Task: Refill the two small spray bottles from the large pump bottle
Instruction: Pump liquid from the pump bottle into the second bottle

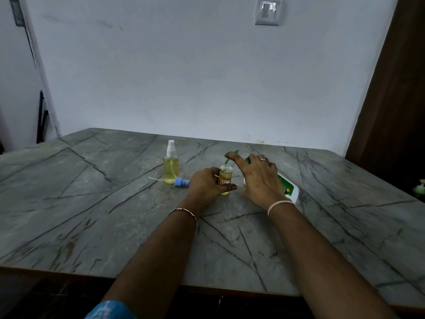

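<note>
Left hand (207, 183) grips uncapped small bottle (225, 175) at frame centre, steadying its mouth under green nozzle (232, 154); right hand (259, 178) clasps tilted large pump bottle (290, 190), forefinger on pump. Blue spray cap (181, 182) lies left; capped spray bottle (171, 168) behind.

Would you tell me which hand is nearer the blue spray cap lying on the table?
Left. The left hand grips the open small bottle just right of the blue spray cap; the right hand is farther right, on the pump bottle.
</note>
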Available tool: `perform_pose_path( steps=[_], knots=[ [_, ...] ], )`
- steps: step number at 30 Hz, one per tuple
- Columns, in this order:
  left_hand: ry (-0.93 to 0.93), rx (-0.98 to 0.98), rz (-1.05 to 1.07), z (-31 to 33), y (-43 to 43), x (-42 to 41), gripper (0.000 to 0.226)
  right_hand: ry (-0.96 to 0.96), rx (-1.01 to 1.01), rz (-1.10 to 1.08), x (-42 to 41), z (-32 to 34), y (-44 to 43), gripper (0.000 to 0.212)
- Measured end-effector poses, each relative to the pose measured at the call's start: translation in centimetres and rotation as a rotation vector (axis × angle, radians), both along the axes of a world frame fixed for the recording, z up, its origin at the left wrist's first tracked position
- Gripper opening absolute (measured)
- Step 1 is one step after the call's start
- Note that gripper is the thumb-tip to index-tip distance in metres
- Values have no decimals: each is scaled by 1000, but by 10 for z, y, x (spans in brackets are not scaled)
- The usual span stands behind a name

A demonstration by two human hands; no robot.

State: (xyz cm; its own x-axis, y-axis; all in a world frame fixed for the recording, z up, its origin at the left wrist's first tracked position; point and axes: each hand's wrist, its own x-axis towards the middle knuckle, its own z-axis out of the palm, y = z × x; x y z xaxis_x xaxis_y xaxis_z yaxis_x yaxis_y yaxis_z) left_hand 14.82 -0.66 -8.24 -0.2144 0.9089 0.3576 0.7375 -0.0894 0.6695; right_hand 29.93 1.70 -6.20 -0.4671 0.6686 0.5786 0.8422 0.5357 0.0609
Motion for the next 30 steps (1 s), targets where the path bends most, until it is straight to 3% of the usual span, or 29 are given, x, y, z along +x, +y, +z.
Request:
perform_pose_path(
  steps=[9, 19, 30],
  knots=[
    [3, -8, -9, 0, -1, 0, 53, 34, 0, -23, -9, 1, -3, 77],
    [-9, -12, 0, 0, 0, 0, 56, 7, 31, -14, -2, -1, -1, 85],
    [-13, -12, -10, 0, -1, 0, 53, 57, 18, -28, -10, 1, -1, 78]
  ],
)
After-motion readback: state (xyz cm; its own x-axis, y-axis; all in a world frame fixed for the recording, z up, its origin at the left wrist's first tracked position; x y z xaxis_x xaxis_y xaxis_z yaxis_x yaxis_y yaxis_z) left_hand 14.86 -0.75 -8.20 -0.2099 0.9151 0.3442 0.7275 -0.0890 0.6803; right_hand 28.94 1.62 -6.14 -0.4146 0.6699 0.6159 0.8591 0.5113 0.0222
